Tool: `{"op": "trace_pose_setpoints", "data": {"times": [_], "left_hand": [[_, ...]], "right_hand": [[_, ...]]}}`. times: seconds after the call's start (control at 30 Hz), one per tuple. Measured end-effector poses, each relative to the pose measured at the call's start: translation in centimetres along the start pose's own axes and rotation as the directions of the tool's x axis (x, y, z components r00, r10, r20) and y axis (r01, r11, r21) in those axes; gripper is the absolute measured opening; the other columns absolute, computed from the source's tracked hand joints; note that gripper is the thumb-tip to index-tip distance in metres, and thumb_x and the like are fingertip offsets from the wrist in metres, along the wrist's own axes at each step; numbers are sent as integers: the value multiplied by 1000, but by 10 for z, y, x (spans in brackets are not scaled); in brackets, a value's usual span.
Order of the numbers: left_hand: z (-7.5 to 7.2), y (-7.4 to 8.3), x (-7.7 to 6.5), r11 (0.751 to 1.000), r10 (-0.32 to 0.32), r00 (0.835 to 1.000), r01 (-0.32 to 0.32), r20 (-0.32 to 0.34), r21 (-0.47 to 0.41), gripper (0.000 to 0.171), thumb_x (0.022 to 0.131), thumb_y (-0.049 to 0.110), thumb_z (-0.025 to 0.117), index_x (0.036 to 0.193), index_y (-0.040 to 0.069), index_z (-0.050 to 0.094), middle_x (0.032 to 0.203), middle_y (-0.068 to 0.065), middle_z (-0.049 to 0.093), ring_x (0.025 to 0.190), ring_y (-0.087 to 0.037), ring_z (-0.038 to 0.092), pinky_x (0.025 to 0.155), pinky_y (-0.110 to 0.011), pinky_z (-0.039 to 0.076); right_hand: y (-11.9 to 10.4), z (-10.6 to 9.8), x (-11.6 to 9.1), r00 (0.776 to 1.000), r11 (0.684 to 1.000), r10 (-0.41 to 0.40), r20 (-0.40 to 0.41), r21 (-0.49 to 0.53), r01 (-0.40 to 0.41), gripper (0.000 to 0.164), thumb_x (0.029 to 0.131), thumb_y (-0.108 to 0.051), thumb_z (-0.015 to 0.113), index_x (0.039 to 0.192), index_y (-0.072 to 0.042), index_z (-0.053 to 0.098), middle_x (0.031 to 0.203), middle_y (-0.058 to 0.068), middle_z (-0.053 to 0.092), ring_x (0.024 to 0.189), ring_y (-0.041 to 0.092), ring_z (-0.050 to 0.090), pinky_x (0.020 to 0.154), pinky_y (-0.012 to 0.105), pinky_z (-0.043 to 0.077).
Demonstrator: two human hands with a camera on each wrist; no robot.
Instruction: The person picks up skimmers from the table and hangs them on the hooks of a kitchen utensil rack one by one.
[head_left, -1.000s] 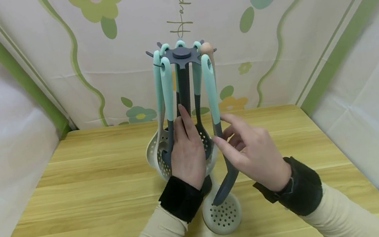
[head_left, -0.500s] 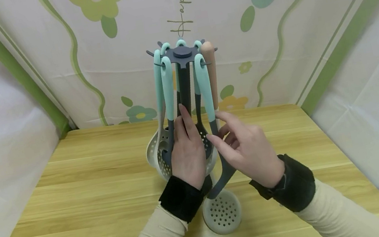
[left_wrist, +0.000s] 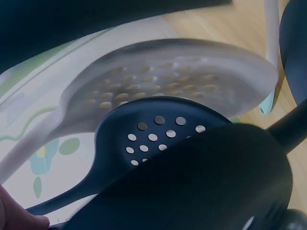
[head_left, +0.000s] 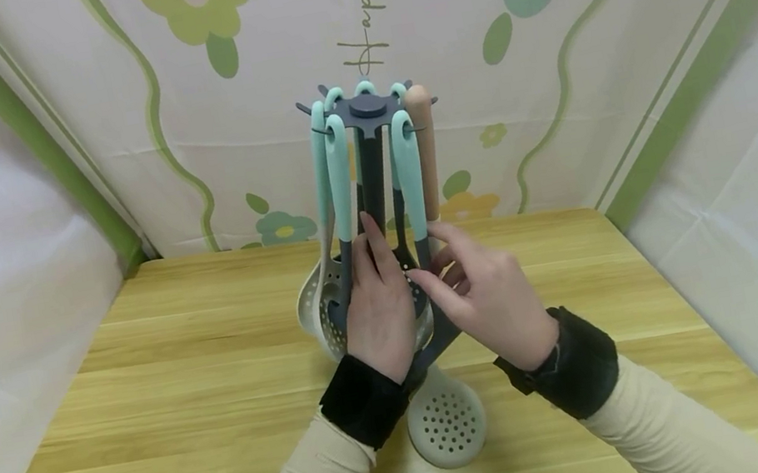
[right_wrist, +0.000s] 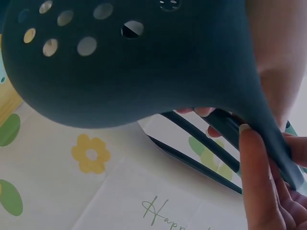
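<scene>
A dark rotating utensil rack (head_left: pixel 367 107) stands mid-table, hung with mint-handled utensils. My left hand (head_left: pixel 379 312) grips its dark post (head_left: pixel 372 178), two fingers pointing upward along it; fingertips show round the post in the right wrist view. My right hand (head_left: pixel 488 293) pinches the dark neck of a slotted spoon (right_wrist: pixel 110 62) between thumb and fingers. Its mint handle (head_left: pixel 409 172) hangs on a front-right hook. In the left wrist view, another dark slotted spoon (left_wrist: pixel 153 129) and a pale perforated skimmer (left_wrist: pixel 158 76) hang close by.
A pale perforated utensil head (head_left: pixel 447 427) lies low in front of the rack. A wooden-handled utensil (head_left: pixel 425 144) hangs at the right, beside the held one. Under everything is a wood-grain table (head_left: pixel 188 405), with a flower-printed cloth (head_left: pixel 281 25) behind.
The right hand has moved slightly left with the slotted spoon, whose handle now sits at the front-right hook. The spoon's head has swung left behind the left wrist. The left hand has stayed put.
</scene>
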State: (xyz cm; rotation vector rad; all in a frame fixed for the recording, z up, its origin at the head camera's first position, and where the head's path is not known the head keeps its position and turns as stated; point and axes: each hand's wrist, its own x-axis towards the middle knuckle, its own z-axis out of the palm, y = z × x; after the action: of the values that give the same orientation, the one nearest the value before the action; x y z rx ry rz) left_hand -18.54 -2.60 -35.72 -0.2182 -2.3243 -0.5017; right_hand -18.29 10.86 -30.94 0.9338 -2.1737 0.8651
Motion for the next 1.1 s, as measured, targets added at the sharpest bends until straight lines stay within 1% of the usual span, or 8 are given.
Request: {"op": "trace_pose_setpoints", "data": {"times": [0.1,0.23,0.43,0.53,0.67,0.73,0.93,1.1], "left_hand": [[-2,1,0,1000,5,1000,-5,6,-15,76,96,2,62,152,-9,12,140,-33,42,107,-39,65,70,-34,59],[-4,2,0,999,20,1000,-20,6,-33,74,96,2,61,151,-12,14,144,-34,39,122,-40,58,82,-35,59],[-6,4,-4,997,40,999,-39,7,-63,72,95,-1,60,150,-14,14,151,-36,30,137,-42,44,101,-39,51],[-8,6,-6,997,36,999,-35,11,-67,72,96,-1,60,150,-14,14,153,-36,27,138,-42,43,103,-40,50],[-10,9,-10,997,41,999,-40,5,-68,71,96,-2,59,150,-15,15,154,-37,24,139,-43,42,98,-38,53],[-10,10,-11,997,48,999,-48,-1,-64,69,96,-4,58,149,-16,16,154,-38,23,139,-43,41,96,-36,54],[-11,10,-13,998,60,998,-59,2,-38,71,93,-7,59,149,-18,17,155,-38,21,138,-43,42,97,-35,53],[-11,11,-14,997,68,998,-68,9,-44,73,92,-5,61,149,-17,16,155,-38,19,140,-42,40,92,-31,56]], "right_hand": [[1,2,0,1000,1000,4,-2,5,-4,43,85,-6,77,119,6,55,76,13,68,56,16,66,54,26,56],[2,4,0,1000,1000,14,-9,22,-13,41,85,-6,77,118,6,56,77,14,67,58,17,67,54,29,57],[8,8,-4,1000,997,20,-14,71,-19,35,85,-6,77,113,4,59,80,13,68,63,17,68,55,29,58],[14,10,-7,999,991,37,-23,131,-34,33,84,-4,76,113,4,63,83,12,69,66,17,68,57,26,58],[24,11,-11,994,972,91,-65,223,-74,25,88,2,70,112,6,66,85,15,72,64,17,68,57,22,57],[29,11,-12,988,962,126,-89,255,-100,19,91,3,67,110,7,66,85,17,72,64,15,68,57,20,56],[46,16,-16,959,929,258,-112,300,-215,13,95,-1,62,105,8,66,78,17,69,60,3,62,51,26,57],[60,23,-24,914,878,405,-25,290,-381,18,99,-6,60,111,5,65,81,20,68,60,6,62,51,26,56]]}}
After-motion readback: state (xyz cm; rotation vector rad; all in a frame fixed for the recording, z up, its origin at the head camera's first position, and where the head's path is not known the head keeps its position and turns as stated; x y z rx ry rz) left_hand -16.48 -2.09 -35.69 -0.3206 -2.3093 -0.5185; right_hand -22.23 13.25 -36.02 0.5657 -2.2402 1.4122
